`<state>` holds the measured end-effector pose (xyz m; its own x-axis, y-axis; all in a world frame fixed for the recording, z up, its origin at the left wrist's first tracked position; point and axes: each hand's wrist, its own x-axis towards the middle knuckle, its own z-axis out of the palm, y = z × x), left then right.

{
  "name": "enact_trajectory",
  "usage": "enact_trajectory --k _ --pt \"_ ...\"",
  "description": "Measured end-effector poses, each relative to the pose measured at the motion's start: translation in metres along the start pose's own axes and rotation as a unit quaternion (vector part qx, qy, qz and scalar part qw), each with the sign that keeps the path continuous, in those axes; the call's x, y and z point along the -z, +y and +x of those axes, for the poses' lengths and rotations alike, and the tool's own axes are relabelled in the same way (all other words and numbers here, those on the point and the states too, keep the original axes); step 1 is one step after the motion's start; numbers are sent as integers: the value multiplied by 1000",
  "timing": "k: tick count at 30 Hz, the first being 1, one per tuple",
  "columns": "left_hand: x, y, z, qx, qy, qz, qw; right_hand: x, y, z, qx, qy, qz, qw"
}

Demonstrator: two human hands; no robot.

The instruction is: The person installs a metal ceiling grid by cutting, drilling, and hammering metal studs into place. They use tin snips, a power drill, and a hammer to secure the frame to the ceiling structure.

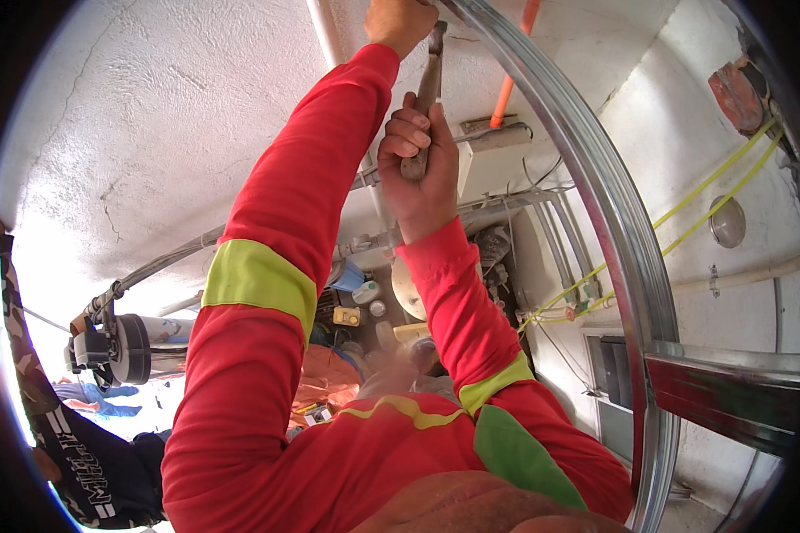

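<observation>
While the right hand [418, 169] was wrapped around a hammer handle [425, 98], fingers pressed together, the left hand [398, 22] was raised beside the curved metal track [596, 178]; its fingers could not be made out.

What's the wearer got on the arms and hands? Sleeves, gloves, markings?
Both arms are in long bright red sleeves. The left sleeve has a wide yellow-green band around the upper arm; the right sleeve has a narrower yellow-green band lower down, with a green patch below it. Left hand and right hand are bare: no gloves.
</observation>
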<state>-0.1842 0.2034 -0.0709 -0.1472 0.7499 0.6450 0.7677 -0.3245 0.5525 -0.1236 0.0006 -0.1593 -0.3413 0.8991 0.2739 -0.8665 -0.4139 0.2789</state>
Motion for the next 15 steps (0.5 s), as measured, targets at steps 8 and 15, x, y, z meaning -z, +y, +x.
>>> enact_trajectory --k 8,15 --pt "3 3 0 17 -18 1 1000 -8 5 0 15 35 32 999" --pt "2 3 1 18 -14 16 1000 -14 8 -1 2 21 28 999"
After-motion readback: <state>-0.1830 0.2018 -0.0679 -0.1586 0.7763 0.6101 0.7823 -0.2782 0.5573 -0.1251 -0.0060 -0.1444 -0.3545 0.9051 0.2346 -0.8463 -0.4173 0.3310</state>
